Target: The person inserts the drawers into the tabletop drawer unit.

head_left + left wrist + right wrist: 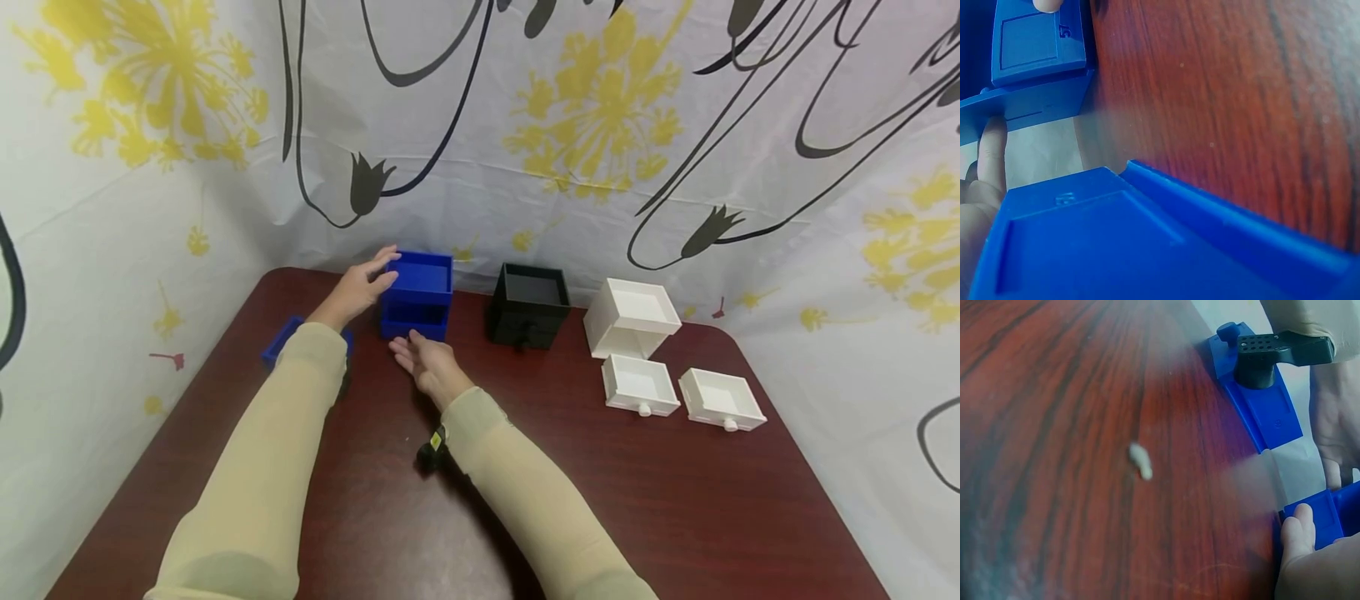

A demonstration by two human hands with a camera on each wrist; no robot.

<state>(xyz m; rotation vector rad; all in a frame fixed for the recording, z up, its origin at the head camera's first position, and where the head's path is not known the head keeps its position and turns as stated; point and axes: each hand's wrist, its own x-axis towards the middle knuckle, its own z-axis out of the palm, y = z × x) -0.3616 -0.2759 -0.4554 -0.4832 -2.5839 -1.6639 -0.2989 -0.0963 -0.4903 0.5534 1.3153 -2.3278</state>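
A blue two-level cabinet [423, 273] stands at the back left, and a blue drawer [414, 328] sits low in its front opening. My left hand [358, 292] rests against the cabinet's left side near the top, fingers spread; one straight finger [992, 153] touches the wall in the left wrist view. Palm turned up, my right hand [431, 367] has its straight fingers at the low front of the drawer. In the right wrist view its fingertips [1300, 522] lie against blue plastic. A second blue drawer [279, 343] lies left of the cabinet, partly hidden by my left forearm.
Right of the blue cabinet stands a black cabinet [528, 304]. Beyond it are a white cabinet [641, 302] and two white drawers with round knobs, one drawer [641, 387] before it, the other drawer [723, 398] farther right. A patterned cloth [480, 150] hangs behind the table.
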